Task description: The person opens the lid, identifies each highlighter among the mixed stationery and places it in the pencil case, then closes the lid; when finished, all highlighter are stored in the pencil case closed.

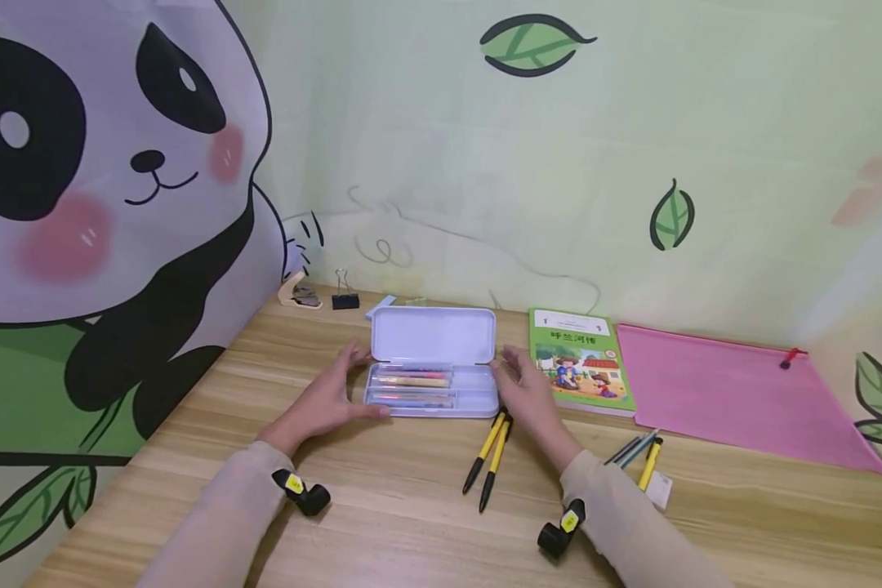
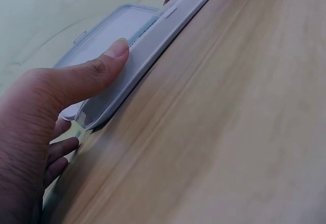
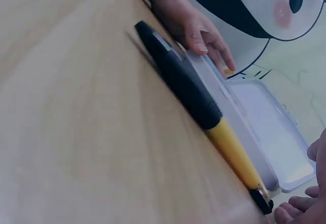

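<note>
A white pencil case [image 1: 478, 400] lies on the wooden table with its lid [image 1: 434, 335] raised behind. Several slim sticks, perhaps pens, in clear wrapping [image 1: 412, 381] fill the left part of its compartments. My left hand [image 1: 323, 400] spans the case's left end, thumb straight against the front wall [image 2: 135, 71]; its other fingers are spread past the end. Beside the right end is my right hand [image 1: 525, 396], fingers loosely bent and holding nothing; contact with the case is unclear. Two yellow-and-black pens [image 1: 494, 465] lie in front of the case's right corner.
Right of the case lies a green book [image 1: 581, 359], then a pink pouch [image 1: 728, 392]. More pens [image 1: 650, 465] and a small white piece [image 1: 659, 490] sit by the right forearm. A binder clip [image 1: 345, 301] and a beige item [image 1: 297, 292] stand near the wall.
</note>
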Demonstrator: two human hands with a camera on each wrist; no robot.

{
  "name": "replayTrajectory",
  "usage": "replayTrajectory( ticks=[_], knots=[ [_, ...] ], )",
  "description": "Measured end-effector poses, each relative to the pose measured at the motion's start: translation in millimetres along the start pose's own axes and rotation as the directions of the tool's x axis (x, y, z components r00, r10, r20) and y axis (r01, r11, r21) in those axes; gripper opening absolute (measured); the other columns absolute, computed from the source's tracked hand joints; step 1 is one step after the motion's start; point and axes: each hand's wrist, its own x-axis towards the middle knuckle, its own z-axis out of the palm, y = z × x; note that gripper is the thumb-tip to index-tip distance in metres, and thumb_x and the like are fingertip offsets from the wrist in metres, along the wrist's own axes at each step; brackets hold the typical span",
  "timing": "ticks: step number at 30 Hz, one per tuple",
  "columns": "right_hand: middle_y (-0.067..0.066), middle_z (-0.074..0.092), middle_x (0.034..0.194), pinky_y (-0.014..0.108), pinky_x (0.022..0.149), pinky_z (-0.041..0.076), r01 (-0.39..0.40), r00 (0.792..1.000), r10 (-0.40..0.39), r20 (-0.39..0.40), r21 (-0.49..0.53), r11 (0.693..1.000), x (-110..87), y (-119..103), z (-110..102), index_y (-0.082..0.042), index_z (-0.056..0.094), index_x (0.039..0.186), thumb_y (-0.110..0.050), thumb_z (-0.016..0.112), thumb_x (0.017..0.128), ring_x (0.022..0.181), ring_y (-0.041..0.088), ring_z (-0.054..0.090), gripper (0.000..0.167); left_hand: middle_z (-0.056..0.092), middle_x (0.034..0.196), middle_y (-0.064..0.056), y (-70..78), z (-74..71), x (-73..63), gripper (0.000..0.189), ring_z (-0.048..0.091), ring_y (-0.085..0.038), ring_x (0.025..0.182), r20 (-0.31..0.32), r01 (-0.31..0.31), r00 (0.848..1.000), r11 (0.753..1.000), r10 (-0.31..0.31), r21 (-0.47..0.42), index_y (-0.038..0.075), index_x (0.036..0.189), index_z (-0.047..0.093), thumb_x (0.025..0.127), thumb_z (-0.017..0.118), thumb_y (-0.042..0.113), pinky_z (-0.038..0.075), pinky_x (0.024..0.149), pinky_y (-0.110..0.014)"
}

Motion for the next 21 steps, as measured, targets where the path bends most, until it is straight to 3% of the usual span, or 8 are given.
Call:
replayTrajectory(
  ticks=[6,16,21],
  knots=[
    [0.017,0.041,0.155,0.043,0.116,0.036,-0.029,0.999,0.025,0.046,0.084,0.996,1.9,1.8,3.3,-0.003,0.030,0.156,-0.033,0.056,0.104,0.142,0.031,0.042,0.065,0.032,0.162,-0.011,1.7,-0.1,0.8,0.139,0.029,-0.033,0.148,0.000,-0.012,1.000,1.000,0.012,-0.009,0.008,0.162,0.004,0.064,0.087,0.064,0.017,0.121,-0.057],
    [0.017,0.045,0.152,0.043,0.116,0.037,-0.010,0.999,0.004,0.036,0.165,0.986,0.8,2.0,1.8,-0.004,0.034,0.154,-0.028,0.057,0.104,0.140,0.031,0.043,0.060,0.038,0.157,-0.017,1.8,-0.5,0.7,0.138,0.033,-0.037,0.145,-0.018,0.006,1.000,1.000,-0.006,-0.028,0.011,0.162,0.009,0.061,0.089,0.063,0.019,0.120,-0.059],
    [0.011,0.047,0.150,0.045,0.111,0.043,-0.035,0.999,0.032,0.023,0.169,0.985,-1.4,2.0,0.3,-0.016,0.038,0.155,-0.042,0.050,0.105,0.134,0.030,0.049,0.057,0.041,0.157,-0.009,2.2,-1.2,0.2,0.139,0.040,-0.032,0.142,-0.030,-0.012,0.999,0.998,0.010,-0.066,0.018,0.163,0.007,0.061,0.091,0.060,0.018,0.120,-0.059]
  ],
)
